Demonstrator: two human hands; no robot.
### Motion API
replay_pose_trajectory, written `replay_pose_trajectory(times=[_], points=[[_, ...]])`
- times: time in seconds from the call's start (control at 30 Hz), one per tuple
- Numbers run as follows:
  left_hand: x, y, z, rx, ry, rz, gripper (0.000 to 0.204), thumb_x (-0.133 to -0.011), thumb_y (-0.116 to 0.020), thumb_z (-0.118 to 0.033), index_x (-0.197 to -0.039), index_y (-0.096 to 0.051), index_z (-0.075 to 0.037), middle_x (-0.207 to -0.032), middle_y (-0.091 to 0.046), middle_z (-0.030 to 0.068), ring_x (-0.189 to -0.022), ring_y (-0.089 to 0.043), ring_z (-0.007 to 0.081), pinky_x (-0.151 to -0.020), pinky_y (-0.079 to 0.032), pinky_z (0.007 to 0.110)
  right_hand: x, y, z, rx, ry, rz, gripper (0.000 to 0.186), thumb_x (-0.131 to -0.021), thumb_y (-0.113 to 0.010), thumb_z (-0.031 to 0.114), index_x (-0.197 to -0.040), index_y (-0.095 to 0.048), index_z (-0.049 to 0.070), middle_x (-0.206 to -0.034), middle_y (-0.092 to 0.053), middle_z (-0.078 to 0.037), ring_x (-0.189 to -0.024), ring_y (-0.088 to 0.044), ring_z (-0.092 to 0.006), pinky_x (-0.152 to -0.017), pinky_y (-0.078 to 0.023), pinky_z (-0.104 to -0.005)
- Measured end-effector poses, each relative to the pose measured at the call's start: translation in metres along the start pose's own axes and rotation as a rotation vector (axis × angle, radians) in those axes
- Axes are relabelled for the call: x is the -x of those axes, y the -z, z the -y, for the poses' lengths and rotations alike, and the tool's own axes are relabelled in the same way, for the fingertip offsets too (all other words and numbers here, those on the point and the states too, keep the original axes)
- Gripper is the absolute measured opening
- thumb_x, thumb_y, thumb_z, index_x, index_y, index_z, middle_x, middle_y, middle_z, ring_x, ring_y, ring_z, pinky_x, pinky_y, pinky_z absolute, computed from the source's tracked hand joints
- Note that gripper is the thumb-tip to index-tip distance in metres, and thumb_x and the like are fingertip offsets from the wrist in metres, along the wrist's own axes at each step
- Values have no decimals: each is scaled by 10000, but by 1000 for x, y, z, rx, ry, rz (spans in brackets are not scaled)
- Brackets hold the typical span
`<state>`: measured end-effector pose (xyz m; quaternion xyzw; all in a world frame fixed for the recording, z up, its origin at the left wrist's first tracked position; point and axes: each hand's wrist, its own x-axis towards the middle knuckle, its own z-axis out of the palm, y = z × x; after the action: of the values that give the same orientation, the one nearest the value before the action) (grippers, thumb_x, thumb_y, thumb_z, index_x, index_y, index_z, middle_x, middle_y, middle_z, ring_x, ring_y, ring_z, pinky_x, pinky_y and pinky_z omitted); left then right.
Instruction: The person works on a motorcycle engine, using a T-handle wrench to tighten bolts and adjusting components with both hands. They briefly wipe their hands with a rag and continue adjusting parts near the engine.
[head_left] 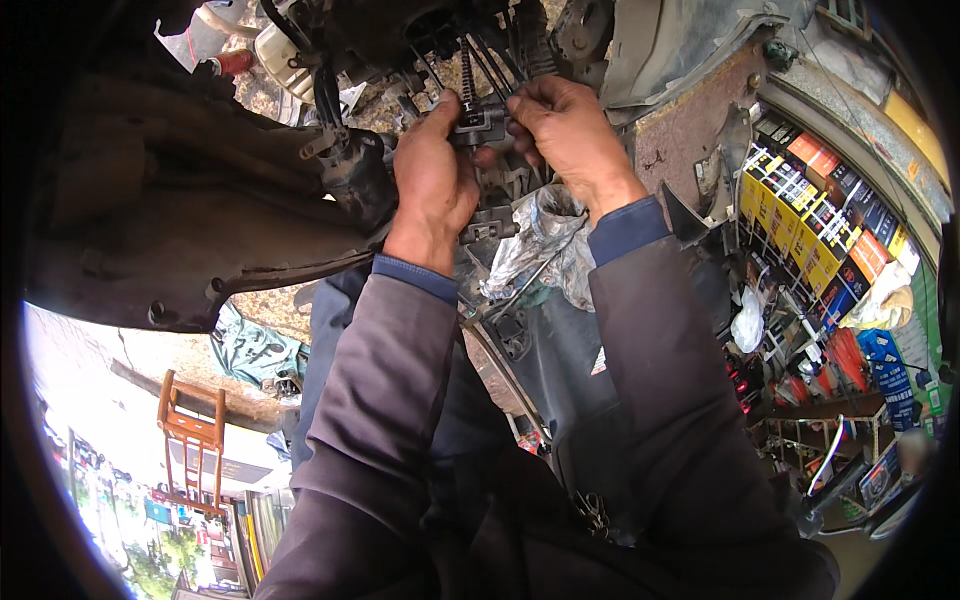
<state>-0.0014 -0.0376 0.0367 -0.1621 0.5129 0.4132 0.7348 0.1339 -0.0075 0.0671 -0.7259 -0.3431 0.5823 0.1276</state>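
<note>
You seem to be working at the metal block (pixel 484 127) under the spring (pixel 467 75), left hand (pixel 430 175) holding it, right hand (pixel 572 128) narrowed beside it, grip unclear; next likely calls for steady support.

Bright daylight (pixel 95 400) washes the left side around a wooden chair (pixel 195 431), with boxes (pixel 800 235) stacked at right

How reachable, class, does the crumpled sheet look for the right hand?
Probably yes: the sheet shows just below the right hand, with nothing visible between, though that hand is at the grey part.
</note>
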Motion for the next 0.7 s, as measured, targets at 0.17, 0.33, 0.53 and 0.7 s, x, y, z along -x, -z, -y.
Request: replay_pose_trajectory(times=[0.17, 0.33, 0.53, 0.7], points=[[-1, 3, -1, 15, -14, 38, 187, -1001, -481, -245, -970, -546, -73, -893, -600, 56, -747, -571, 164, -538, -427, 287, 5, 1, -1, -147, 29, 14, 116, -885, -592, 43, -991, -612, 1, -805, -616, -35, -645, -575, -99, -527, -442, -242], [0, 3, -2, 7, -26, 34, 172, -998, -489, -241, -973, -545, -80, -898, -606, 53, -763, -580, 161, -538, -429, 290, 1, 3, 2, 188, 125, 35, 211, -862, -611, 54, -1069, -613, 12, -819, -620, -56, -641, -572, -97, -545, -449, -246], [-4, 6, 0, -9, -47, 41, 252, -1017, -436, -276, -1061, -545, -54, -990, -618, 69, -844, -607, 181, -640, -496, 330, 0, -10, 23, 599, 638, -124, 263, -753, -656, 142, -989, -677, 27, -946, -674, -195, -812, -634, -383, -788, -515, -436], [-4, -3, 2, 114, -99, 18, 468, -1034, -310, -403, -1257, -474, -26, -1220, -573, 108, -1133, -559, 219, -982, -457, 364, -19, -35, 47, 1066, 657, 216, 243, -716, -659, 144, -940, -708, 63, -859, -651, -158, -904, -619, -363, -790, -509, -437]])
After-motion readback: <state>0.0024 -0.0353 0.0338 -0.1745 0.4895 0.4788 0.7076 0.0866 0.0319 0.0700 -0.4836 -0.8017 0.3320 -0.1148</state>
